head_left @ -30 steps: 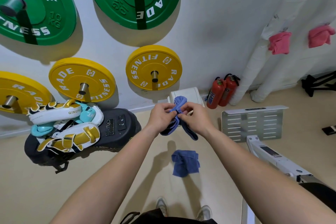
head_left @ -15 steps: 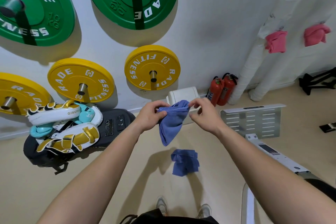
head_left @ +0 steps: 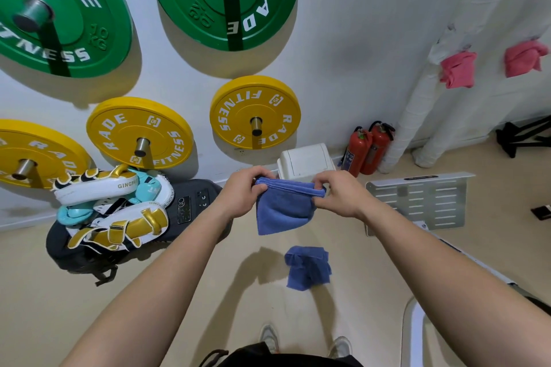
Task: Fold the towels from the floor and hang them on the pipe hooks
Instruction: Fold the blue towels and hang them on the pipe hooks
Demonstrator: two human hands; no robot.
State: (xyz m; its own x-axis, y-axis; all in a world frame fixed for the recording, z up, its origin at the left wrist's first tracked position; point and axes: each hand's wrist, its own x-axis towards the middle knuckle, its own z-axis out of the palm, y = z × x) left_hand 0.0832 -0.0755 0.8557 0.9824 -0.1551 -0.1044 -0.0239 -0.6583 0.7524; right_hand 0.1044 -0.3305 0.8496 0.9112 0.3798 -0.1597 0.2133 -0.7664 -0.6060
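A person's left hand (head_left: 243, 192) & right hand (head_left: 338, 194) each pinch a top corner of a blue towel (head_left: 283, 208), held out at chest height w/ its upper edge stretched between them and the rest hanging in a folded flap above the floor (head_left: 208, 292). A 2nd blue towel (head_left: 308, 267) lies crumpled on the floor just below, near the person's shoes, while 2 pink towels (head_left: 457, 68) hang on the white wrapped pipes (head_left: 414, 116) at far right. Green & yellow weight plates (head_left: 255, 112) sit on wall pegs, w/ boxing pads (head_left: 110, 211) heaped at left & 2 red fire extinguishers (head_left: 368, 147) by the pipes
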